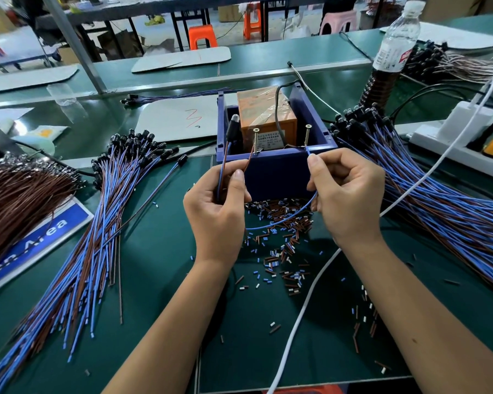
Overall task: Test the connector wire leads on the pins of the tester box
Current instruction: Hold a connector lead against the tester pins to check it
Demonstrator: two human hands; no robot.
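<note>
While both leads meet the two upright brass screw pins (256,140), circuit closes | left hand (217,206) pinches thin brown lead (248,160) at 11 o'clock | right hand (345,191) pinches thin blue lead (308,150) at 1 o'clock of dark blue plastic tester box (276,172)

Big green table (154,280) up front, with a second green table (268,56) behind it. Grey metal post (74,44) standing slanted at the back left. Pale floor (143,27) far off. Two orange stools (201,36) and one pink stool (337,22) on that floor. Black table legs (180,27) close to the stools. Brown cardboard boxes (228,12) farther back. Flat grey boards (182,59) lying on the far table. Soft, even light all over.
</note>
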